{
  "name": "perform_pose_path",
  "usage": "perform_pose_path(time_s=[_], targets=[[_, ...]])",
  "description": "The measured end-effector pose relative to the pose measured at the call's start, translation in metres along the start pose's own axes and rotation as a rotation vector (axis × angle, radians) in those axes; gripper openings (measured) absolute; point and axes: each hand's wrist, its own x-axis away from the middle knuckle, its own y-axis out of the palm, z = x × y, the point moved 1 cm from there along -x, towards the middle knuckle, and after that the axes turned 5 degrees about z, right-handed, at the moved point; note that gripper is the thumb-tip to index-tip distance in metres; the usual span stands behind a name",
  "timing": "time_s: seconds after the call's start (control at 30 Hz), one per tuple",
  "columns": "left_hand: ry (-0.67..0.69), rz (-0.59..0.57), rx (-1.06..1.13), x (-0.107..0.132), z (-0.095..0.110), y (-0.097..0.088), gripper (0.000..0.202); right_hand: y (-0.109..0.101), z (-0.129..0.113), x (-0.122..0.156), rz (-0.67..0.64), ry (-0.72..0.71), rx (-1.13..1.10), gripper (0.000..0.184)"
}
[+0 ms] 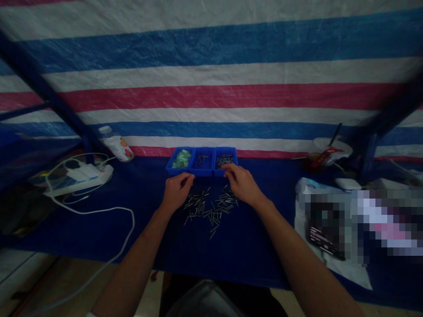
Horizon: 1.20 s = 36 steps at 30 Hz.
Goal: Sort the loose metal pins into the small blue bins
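A blue plastic tray (201,161) with three compartments stands on the blue tarpaulin-covered table (148,237). Green-wrapped small items (181,158) fill its left compartment, while dark metal pins lie in the middle one (202,160) and the right one (224,161). Several loose metal pins (211,211) are scattered in front of the tray. My left hand (176,192) has its fingertips at the tray's front edge. My right hand (241,183) reaches the front rim of the right compartment. Whether either hand holds a pin is hidden.
A white power strip (79,178) with white cables lies at left, beside a plastic bottle (116,144). At right stand a plastic cup with a straw (327,152) and a white bag (330,229) under a pixelated area. A striped tarpaulin wall rises behind the table.
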Motion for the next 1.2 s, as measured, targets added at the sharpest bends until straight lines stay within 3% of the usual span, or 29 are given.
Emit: perform_pose_path(time_s=[0.33,0.5,0.67,0.83,1.07,1.2], targets=[[-0.002,-0.004,0.004,0.000,-0.002,0.000,0.030,-0.002,0.002,-0.005,0.189,0.201,-0.388,0.014],[-0.002,-0.006,0.001,0.000,-0.003,0.000,0.031,-0.005,-0.001,-0.008,0.222,0.339,-0.603,0.024],[-0.004,-0.002,-0.002,0.000,-0.003,-0.001,0.030,-0.003,0.007,-0.008,0.224,0.491,-0.564,0.043],[-0.012,0.011,0.006,0.000,-0.002,-0.002,0.029,0.005,0.015,-0.007,0.238,0.635,-0.609,0.047],[-0.007,0.010,0.014,0.000,-0.001,-0.002,0.029,0.007,0.006,-0.007,0.280,0.650,-0.685,0.042],[-0.005,0.012,0.017,0.000,-0.001,-0.002,0.029,-0.003,0.008,-0.010,0.456,0.572,-0.569,0.042]])
